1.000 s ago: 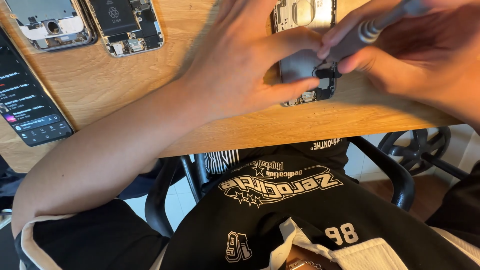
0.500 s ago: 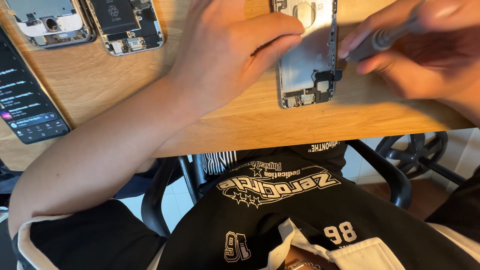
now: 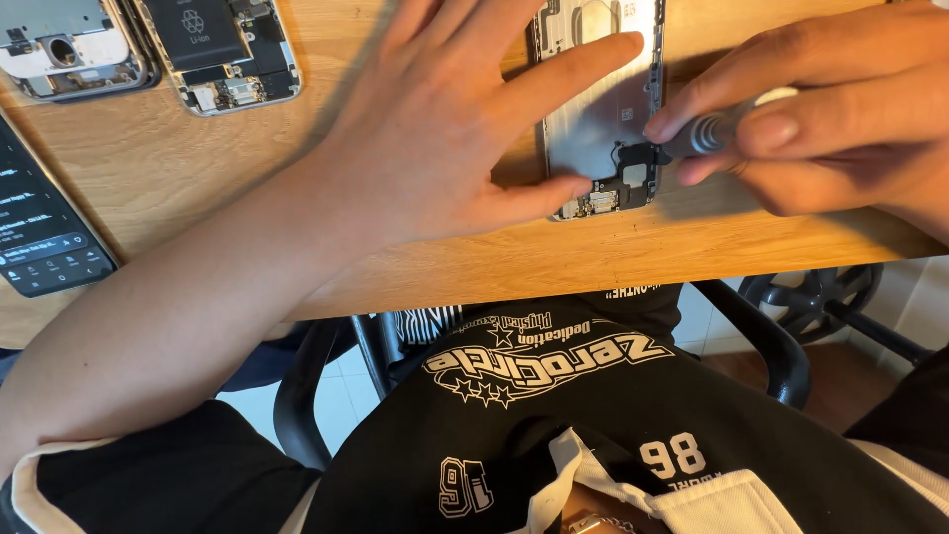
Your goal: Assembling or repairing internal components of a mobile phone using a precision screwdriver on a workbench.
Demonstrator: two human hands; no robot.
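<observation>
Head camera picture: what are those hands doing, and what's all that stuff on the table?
The camera sits on a person's head and looks down at their own two hands. The left hand presses flat on an opened phone shell lying on the wooden table. The right hand pinches a small grey screwdriver, its tip at the phone's lower corner. At the upper left lie two more opened phones, and a dark phone with a lit screen.

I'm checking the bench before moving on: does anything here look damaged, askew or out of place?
Nothing stands out. The left hand steadies the opened phone shell flat on the wooden table; the right hand holds a screwdriver at its lower edge.
</observation>
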